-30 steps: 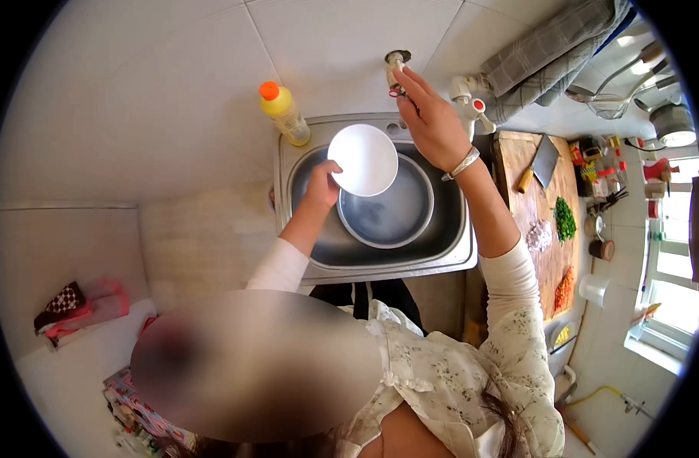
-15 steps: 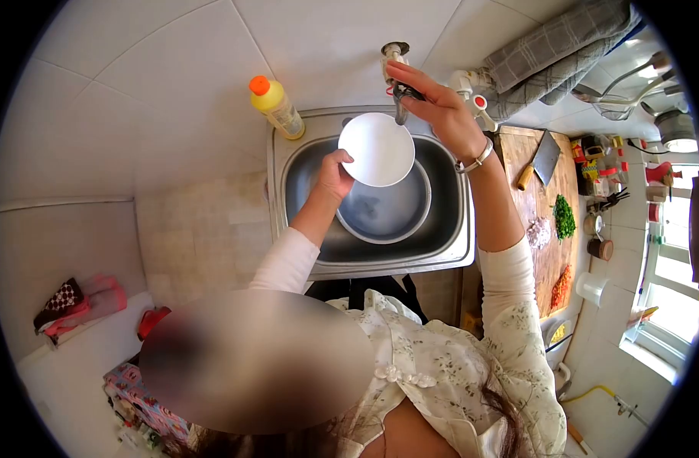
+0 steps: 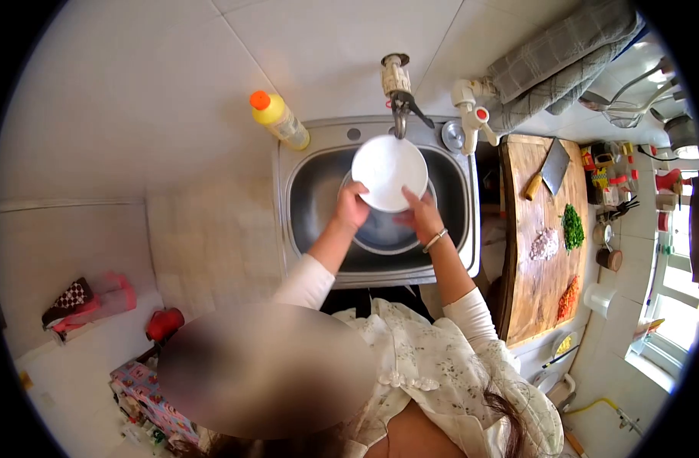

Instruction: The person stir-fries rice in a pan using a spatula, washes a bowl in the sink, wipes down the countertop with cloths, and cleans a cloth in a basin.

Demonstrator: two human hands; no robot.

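Observation:
A white bowl [image 3: 389, 172] is under the spout of the metal faucet [image 3: 400, 107], above a round metal basin [image 3: 387, 235] in the sink [image 3: 311, 206]. My left hand [image 3: 352, 204] grips the bowl's lower left rim, thumb on the near edge. At the lower right rim is my right hand [image 3: 422, 217], slightly blurred, its fingers against the bowl. Whether water runs from the spout cannot be made out. The bowl hides part of the basin.
A yellow bottle [image 3: 279, 120] with an orange cap stands at the sink's back left corner. On the right, a wooden board [image 3: 529, 298] bears a cleaver [image 3: 555, 166] and chopped green, pale and orange-red food. A white valve [image 3: 471, 114] juts from the wall.
My right hand has come down from the faucet to the bowl's right rim. The bowl has moved slightly right and nearer in the view, still in my left hand. The faucet lever is now uncovered.

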